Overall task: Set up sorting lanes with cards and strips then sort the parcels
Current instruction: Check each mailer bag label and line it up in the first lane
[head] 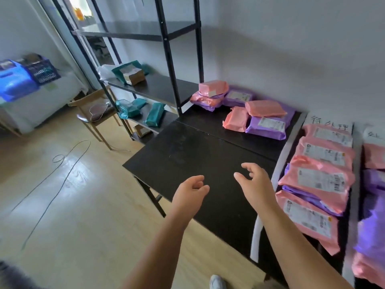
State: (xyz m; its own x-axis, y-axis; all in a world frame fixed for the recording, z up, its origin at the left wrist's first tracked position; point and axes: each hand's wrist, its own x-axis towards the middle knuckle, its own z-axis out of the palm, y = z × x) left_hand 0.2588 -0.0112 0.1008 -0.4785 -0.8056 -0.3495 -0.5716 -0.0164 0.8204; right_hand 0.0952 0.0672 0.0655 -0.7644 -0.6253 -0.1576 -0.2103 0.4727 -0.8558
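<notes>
Unsorted parcels: a loose heap of pink and purple parcels [245, 109] lies at the far edge of the black table [187, 155], at about 1 o'clock from the hands, just beside the wall.
Sorted lane: a row of pink parcels [320, 180], labels up and overlapping, with purple ones partly underneath, runs along 3 o'clock.
Card: a handwritten card [329, 122] heads that row at its far end.
Strip: a white strip [284, 157] borders the row on its 9 o'clock side, lying flat on the table.
Second lane: more parcels [373, 180] at the right edge, under a second card [373, 134], partly cut off.
Left hand [191, 190]: empty, fingers loosely curled, over the table's near left edge.
Right hand [252, 180]: empty, fingers relaxed and spread, above bare tabletop, near the strip but apart from it.
Shelf rack [166, 59]: at 11 o'clock, holding teal parcels [154, 114].
Floor: a wooden chair [93, 109] and a cable [62, 163] at 9 o'clock.
</notes>
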